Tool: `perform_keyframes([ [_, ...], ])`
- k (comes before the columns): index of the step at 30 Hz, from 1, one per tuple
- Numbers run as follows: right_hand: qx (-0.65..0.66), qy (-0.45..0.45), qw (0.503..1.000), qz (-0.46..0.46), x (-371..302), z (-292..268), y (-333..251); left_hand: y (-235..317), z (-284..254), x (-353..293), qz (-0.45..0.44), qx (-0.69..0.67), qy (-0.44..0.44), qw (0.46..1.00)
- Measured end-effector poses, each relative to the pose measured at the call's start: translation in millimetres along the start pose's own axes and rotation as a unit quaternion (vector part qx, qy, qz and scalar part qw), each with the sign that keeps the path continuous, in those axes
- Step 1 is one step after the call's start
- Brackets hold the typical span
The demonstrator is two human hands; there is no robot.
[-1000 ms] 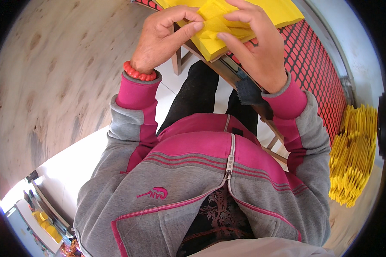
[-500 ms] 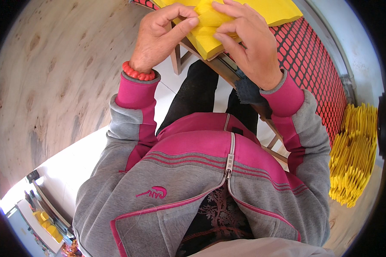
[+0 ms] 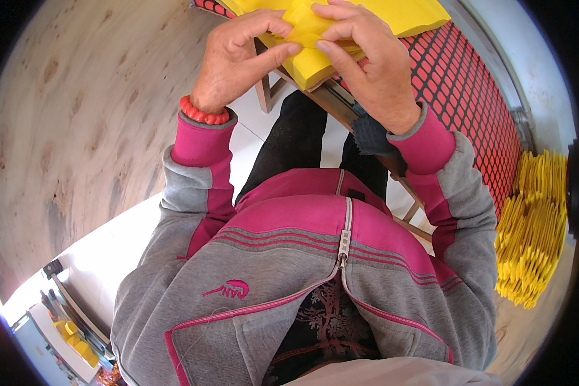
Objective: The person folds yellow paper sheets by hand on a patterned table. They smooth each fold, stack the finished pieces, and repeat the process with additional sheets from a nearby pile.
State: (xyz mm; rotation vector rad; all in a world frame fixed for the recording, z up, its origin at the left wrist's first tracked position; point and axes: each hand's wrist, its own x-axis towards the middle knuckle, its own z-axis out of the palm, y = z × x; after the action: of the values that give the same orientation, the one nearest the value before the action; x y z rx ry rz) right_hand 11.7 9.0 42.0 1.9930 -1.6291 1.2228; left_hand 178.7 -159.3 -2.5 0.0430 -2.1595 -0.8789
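At the top of the view, my left hand and my right hand face each other over a partly folded sheet of yellow paper. My left thumb and forefinger pinch its left side, while my right thumb and fingers press its right side. Under it lies a thick stack of yellow paper, whose near corner juts over the table edge. A red bead bracelet circles my left wrist. The far end of the paper is cut off by the frame.
The stack lies on a red and black patterned table cover. Piles of folded yellow paper pieces stand to the right, near the wall. A large wooden board fills the left. Wooden table legs stand by my knees.
My fingers have drawn closer together on the yellow paper, with both thumbs now nearly meeting at its middle. My left fingers have slid slightly down, and the fold looks flatter.
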Motion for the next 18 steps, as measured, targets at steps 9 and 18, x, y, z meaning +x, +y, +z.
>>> perform_keyframes([
  [9,-0.041,-0.003,0.998,-0.048,1,-3,-3,13,2,2,-0.020,-0.070,-0.015,0.997],
  [18,-0.081,0.008,0.994,-0.075,0,-1,-7,9,1,-1,-0.029,-0.034,-0.015,0.999],
])
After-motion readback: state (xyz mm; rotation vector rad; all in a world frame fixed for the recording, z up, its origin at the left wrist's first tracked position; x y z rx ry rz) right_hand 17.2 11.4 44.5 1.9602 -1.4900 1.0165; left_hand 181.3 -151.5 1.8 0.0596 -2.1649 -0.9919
